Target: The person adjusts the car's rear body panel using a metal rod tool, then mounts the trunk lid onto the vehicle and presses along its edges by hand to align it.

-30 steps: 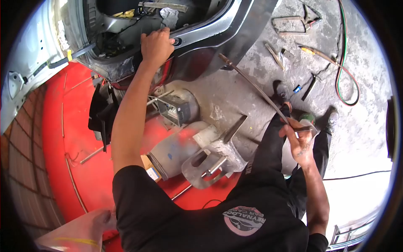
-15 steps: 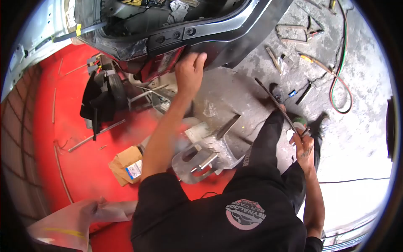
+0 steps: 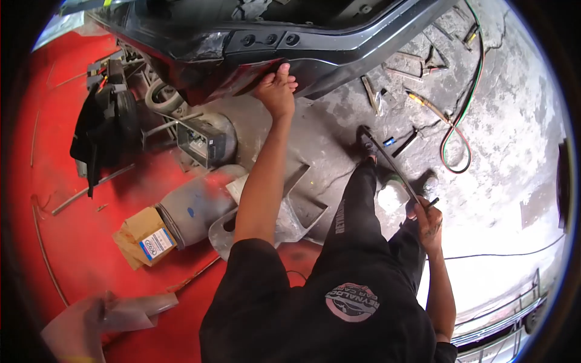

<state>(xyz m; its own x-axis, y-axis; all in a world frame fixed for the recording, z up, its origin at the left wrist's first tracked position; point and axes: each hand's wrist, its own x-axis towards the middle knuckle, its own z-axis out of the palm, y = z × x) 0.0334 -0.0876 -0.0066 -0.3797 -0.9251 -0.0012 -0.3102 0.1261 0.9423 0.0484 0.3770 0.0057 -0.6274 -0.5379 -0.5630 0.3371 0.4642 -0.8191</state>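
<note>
My left hand (image 3: pixel 277 94) is raised against the dark car body panel (image 3: pixel 339 54), by the lower edge of a reddish glossy section (image 3: pixel 242 81). Its fingers are loosely bent and a little apart, with nothing held among them; exact contact with the panel is hard to make out. On the other side, my right hand (image 3: pixel 430 225) is closed around the lower end of a long thin metal bar (image 3: pixel 393 164). The bar slants up and left, past my leg. A short dark piece sticks out beside that grip.
Tools and metal pieces lie on the concrete, including a hammer (image 3: pixel 407 142) and a red-green hose (image 3: pixel 446 151). On the left are a grey cylinder (image 3: pixel 196 202), a cardboard box (image 3: pixel 136 239), a black plastic part (image 3: pixel 91 133) and a metal case (image 3: pixel 206 142). A can (image 3: pixel 393 195) stands near my feet.
The view has shifted, so floor items sit farther left. My left hand stays by the panel's edge with its fingers turned slightly. The bar remains in my right hand.
</note>
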